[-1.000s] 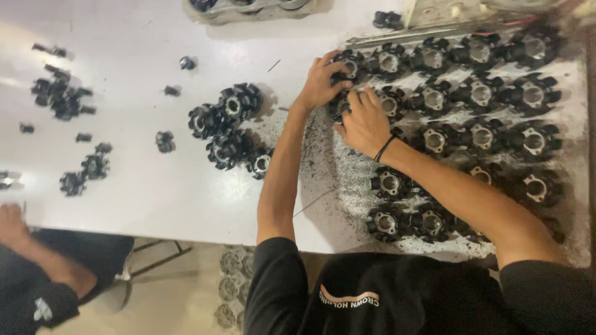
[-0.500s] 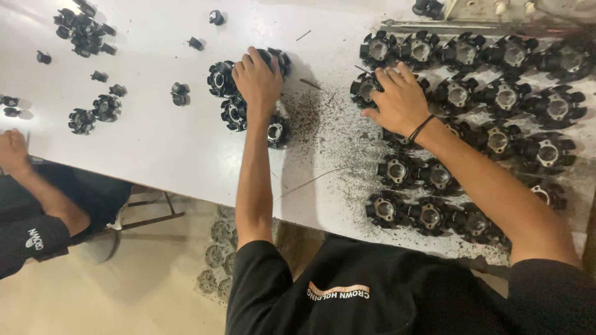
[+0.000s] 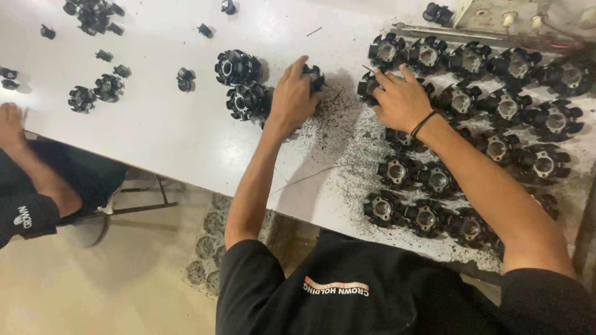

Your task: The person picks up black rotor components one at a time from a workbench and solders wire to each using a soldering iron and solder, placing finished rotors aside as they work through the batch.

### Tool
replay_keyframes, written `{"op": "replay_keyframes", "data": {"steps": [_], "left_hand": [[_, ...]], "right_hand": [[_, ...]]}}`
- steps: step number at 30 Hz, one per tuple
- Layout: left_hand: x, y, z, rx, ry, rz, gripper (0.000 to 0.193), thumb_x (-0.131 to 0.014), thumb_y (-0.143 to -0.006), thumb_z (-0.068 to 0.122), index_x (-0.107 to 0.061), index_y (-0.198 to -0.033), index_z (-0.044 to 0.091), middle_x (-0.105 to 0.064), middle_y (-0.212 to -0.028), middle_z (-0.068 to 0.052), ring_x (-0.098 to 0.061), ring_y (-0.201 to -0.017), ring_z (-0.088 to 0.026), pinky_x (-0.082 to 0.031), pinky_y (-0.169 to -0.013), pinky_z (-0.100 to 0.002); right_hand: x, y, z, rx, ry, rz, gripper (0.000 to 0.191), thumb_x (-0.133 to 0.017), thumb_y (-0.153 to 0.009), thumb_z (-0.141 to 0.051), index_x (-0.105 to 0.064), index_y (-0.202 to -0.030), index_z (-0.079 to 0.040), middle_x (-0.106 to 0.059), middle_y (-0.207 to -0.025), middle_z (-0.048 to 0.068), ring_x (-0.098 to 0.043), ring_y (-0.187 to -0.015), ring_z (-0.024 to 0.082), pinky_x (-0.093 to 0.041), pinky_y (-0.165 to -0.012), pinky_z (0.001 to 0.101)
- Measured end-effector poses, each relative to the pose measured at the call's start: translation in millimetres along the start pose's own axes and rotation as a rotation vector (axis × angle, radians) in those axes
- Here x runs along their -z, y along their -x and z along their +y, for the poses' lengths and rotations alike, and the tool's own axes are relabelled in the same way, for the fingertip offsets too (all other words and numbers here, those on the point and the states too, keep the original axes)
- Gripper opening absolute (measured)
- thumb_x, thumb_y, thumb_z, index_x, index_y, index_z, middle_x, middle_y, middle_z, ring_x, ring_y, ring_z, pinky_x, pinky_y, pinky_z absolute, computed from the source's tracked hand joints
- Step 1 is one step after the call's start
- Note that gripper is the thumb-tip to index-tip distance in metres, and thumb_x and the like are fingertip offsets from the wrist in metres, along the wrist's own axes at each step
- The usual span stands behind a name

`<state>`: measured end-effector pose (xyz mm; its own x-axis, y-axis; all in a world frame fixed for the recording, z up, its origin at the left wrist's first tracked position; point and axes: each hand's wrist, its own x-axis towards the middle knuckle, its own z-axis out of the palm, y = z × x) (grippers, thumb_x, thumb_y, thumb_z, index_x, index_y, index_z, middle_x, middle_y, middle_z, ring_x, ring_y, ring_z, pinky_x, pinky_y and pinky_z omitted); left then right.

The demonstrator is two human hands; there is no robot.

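Note:
My left hand grips a black toothed round part on the white table, next to a small cluster of the same parts. My right hand, with a black band at the wrist, rests palm down on the left edge of a grid of several black round parts with metal centres; its fingertips touch one part. Whether that hand grips anything is hidden.
Dark grit covers the table between my hands. Small black pieces lie scattered at the far left. Another person's arm rests at the left table edge. More round parts lie on the floor under the table.
My left hand has slid right from the cluster, carrying one black part toward the gritty patch. My right hand stays on the grid's left edge. The view has shifted.

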<state>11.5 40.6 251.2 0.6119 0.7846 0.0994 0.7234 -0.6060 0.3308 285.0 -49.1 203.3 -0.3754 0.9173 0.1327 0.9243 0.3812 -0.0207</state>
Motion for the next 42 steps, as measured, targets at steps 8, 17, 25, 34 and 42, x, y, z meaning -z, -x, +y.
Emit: {"op": "replay_keyframes", "data": {"steps": [8, 17, 25, 34, 42], "left_hand": [[-39.8, 50.8, 40.1, -0.482, 0.196, -0.091, 0.045, -0.086, -0.073, 0.021, -0.075, -0.115, 0.009, -0.044, -0.157, -0.016, -0.047, -0.141, -0.038, -0.041, -0.117, -0.051], [-39.0, 26.5, -15.9, 0.283, 0.038, 0.229, 0.046, -0.085, -0.084, 0.033, -0.068, -0.112, 0.001, -0.044, -0.153, -0.027, -0.052, -0.128, -0.048, -0.048, -0.103, -0.055], [-13.6, 95.8, 22.5, -0.194, 0.502, -0.202, 0.033, -0.087, -0.074, 0.021, -0.075, -0.1, 0.004, -0.04, -0.153, -0.024, -0.05, -0.135, -0.046, -0.05, -0.108, -0.054], [-50.5, 64.3, -15.2, 0.12, 0.01, 0.251, 0.06, -0.089, -0.07, 0.034, -0.069, -0.121, 0.006, -0.045, -0.146, -0.025, -0.047, -0.135, -0.046, -0.031, -0.113, -0.063], [-26.4, 86.8, 0.5, 0.053, 0.181, 0.171, 0.037, -0.088, -0.082, 0.036, -0.072, -0.099, 0.007, -0.049, -0.144, -0.023, -0.051, -0.126, -0.041, -0.034, -0.111, -0.058]], "right_hand": [[15.4, 7.5, -24.0, 0.048, 0.062, -0.04, 0.032, -0.068, -0.087, -0.025, -0.072, -0.112, -0.006, -0.053, -0.15, 0.022, -0.055, -0.135, 0.03, -0.033, -0.12, 0.0527], [32.8, 38.9, -70.2, 0.114, -0.143, 0.055, 0.06, -0.072, -0.083, -0.047, -0.07, -0.119, 0.0, -0.065, -0.124, 0.024, -0.063, -0.115, 0.035, -0.038, -0.116, 0.0487], [41.9, 21.3, -66.3, 0.105, 0.061, -0.07, 0.056, -0.069, -0.089, -0.052, -0.072, -0.114, -0.001, -0.068, -0.116, 0.025, -0.065, -0.11, 0.034, -0.034, -0.12, 0.0482], [50.7, 62.8, -109.4, 0.211, -0.236, -0.043, 0.048, -0.074, -0.082, -0.041, -0.073, -0.112, -0.003, -0.062, -0.129, 0.026, -0.059, -0.118, 0.036, -0.035, -0.114, 0.0488], [46.1, 60.4, -116.3, 0.187, -0.14, -0.082, 0.039, -0.077, -0.079, -0.04, -0.075, -0.097, -0.005, -0.062, -0.124, 0.019, -0.058, -0.112, 0.032, -0.043, -0.105, 0.0468]]}}
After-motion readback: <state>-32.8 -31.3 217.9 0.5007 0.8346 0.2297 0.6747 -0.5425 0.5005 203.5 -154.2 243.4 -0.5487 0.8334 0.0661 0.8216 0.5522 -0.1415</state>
